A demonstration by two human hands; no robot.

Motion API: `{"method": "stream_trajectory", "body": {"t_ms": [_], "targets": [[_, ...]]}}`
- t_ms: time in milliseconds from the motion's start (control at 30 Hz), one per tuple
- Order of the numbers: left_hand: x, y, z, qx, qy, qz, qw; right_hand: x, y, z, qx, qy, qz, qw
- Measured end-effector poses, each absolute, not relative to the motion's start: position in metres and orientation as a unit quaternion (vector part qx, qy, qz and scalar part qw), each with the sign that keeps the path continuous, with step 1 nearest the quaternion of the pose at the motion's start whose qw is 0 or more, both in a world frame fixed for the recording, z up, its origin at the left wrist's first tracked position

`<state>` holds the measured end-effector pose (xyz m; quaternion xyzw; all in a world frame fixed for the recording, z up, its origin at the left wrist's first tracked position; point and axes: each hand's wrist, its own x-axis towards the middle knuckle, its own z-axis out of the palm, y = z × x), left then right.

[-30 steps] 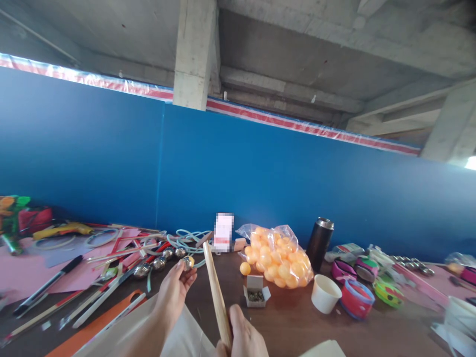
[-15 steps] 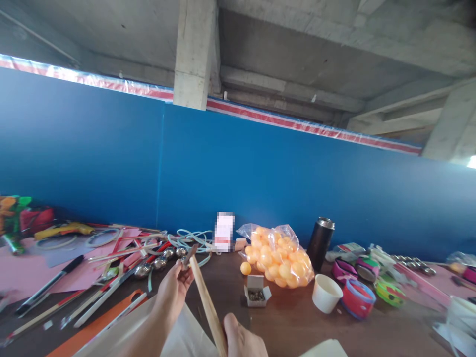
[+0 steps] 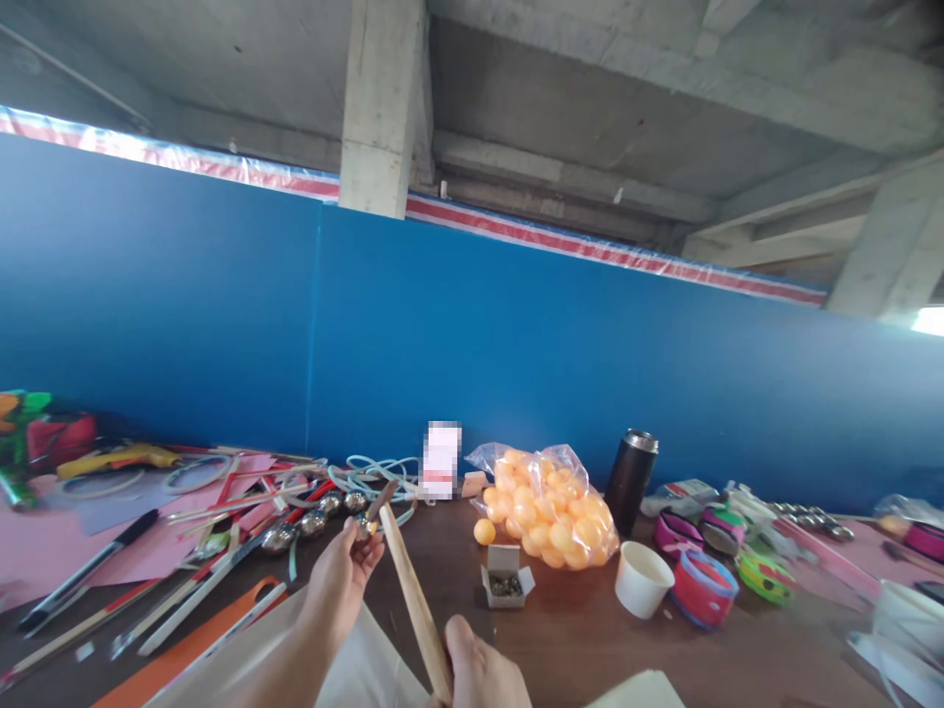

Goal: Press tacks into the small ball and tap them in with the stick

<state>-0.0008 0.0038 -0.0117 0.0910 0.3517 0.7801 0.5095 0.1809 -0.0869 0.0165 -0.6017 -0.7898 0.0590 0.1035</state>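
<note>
My right hand is closed round the lower end of a pale wooden handle. It belongs to a hammer, tilted up and leftward, with a small dark brown head at its top. Beside that head is my left hand, palm partly turned up and fingers curled together. A small yellowish spot shows at its fingertips; what they pinch, if anything, I cannot make out. Under my left forearm lies a pale sheet. Right of the hammer stands an open little box of small metal pieces.
A clear bag of orange balls lies behind the box, one loose ball beside it. Rightward are a black bottle, a white paper cup and colourful wristbands. Leftward lie steel balls, sticks and a marker. A blue partition stands behind.
The camera view has shifted slightly, moving the table things a little leftward. Both hands and the hammer keep nearly the same pose.
</note>
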Motion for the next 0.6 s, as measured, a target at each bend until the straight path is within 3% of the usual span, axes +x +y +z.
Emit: {"method": "stream_trajectory", "body": {"t_ms": [600], "targets": [[0.0018,0.0035,-0.0123,0.093,0.392,0.765,0.503,0.1854,-0.0787,0.0148,-0.608,-0.777,0.119,0.107]]}}
